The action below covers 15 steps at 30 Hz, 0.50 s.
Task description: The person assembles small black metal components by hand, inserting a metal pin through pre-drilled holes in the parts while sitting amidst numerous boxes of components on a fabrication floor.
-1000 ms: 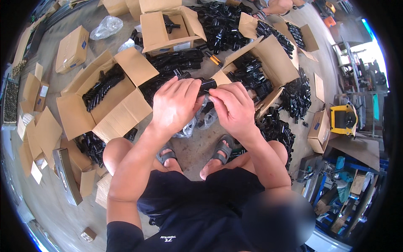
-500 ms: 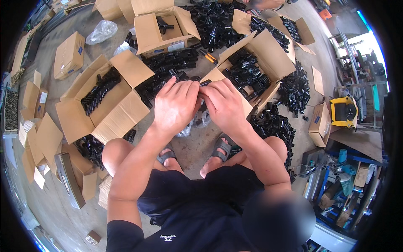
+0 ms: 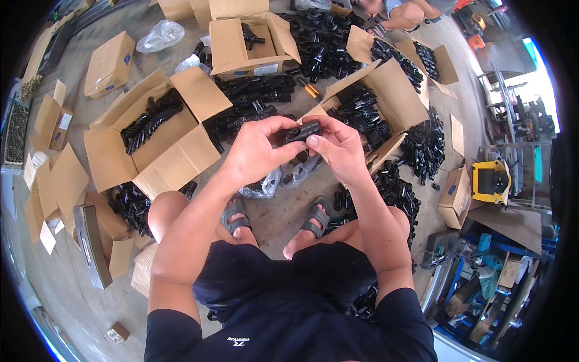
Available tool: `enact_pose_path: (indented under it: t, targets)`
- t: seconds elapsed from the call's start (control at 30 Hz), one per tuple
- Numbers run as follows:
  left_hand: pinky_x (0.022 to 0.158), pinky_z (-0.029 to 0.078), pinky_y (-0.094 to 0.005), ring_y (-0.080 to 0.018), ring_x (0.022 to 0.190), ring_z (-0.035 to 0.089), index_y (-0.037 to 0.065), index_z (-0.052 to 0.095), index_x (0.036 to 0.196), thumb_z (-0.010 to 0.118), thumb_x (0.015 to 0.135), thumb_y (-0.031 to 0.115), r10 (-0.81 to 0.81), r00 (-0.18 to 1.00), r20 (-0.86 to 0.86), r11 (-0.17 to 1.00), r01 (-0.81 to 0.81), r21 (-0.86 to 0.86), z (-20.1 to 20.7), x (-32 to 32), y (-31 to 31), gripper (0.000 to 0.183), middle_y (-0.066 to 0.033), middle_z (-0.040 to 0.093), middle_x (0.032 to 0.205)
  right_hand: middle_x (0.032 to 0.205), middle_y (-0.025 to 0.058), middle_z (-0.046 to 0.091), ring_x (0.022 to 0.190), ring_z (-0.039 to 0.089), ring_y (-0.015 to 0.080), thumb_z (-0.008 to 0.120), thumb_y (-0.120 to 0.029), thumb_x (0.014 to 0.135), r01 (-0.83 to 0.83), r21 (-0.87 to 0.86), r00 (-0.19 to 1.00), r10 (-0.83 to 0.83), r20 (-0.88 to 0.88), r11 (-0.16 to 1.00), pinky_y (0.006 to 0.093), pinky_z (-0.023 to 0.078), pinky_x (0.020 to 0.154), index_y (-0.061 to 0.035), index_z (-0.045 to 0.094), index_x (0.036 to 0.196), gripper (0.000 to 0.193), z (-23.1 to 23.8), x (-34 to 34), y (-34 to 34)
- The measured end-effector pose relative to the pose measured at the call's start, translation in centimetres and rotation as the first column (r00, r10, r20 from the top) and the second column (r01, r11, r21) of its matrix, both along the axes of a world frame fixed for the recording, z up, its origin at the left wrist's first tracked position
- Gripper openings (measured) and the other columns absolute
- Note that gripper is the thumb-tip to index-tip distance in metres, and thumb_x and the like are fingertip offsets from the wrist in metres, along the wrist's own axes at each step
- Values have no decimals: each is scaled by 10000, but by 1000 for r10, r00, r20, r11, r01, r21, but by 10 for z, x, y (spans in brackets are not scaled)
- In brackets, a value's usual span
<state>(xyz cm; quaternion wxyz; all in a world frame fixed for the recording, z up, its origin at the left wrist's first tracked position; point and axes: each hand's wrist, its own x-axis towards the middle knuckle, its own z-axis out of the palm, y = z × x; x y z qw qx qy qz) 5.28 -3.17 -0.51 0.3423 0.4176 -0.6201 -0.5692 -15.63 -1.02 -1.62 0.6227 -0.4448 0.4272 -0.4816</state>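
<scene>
Between my two hands, above the gap between my knees, is a short black tubular fitting (image 3: 303, 131). My left hand (image 3: 256, 148) pinches its left end between thumb and fingers. At the other end, my right hand (image 3: 339, 146) grips it, the thumb pressed on the near side. Just beyond my hands lies a heap of black fittings (image 3: 256, 90) on the floor. An open cardboard box (image 3: 395, 87) holding several similar fittings stands close to my right hand. To the left, another open box (image 3: 163, 148) has a row of black fittings inside.
A third open box (image 3: 232, 45) stands farther ahead. Orange-handled tools (image 3: 310, 90) and clear plastic bags (image 3: 263, 186) lie on the floor. More fittings (image 3: 398, 202) are piled by my right knee. Another person (image 3: 407, 15) crouches at the far right. A yellow-framed object (image 3: 490, 181) sits at right.
My hands have turned and spread apart a little, bringing the black fitting into plain sight. Both thumbs now show. The view has shifted slightly, and more of the other person is visible.
</scene>
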Motion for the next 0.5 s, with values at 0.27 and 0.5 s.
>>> enact_pose_path:
  t: [0.27, 0.5]
  targets:
    - [862, 558, -273, -101, 973, 664, -15, 679, 1143, 752, 860, -26, 84, 968, -237, 974, -130, -185, -5, -4, 5, 292, -74, 715, 1089, 979, 52, 712, 765, 624, 70, 752, -42, 892, 106, -74, 994, -104, 27, 992, 225, 527, 671, 42, 650, 1218, 352, 4, 8, 3]
    - [852, 561, -263, -94, 930, 673, -18, 679, 1094, 728, 876, -58, 86, 970, -226, 993, -102, -61, -4, -5, 9, 227, -74, 731, 1001, 920, 27, 704, 737, 615, 59, 751, -80, 905, 129, -37, 987, -132, -95, 991, 205, 499, 626, 32, 661, 1205, 332, 8, 12, 9]
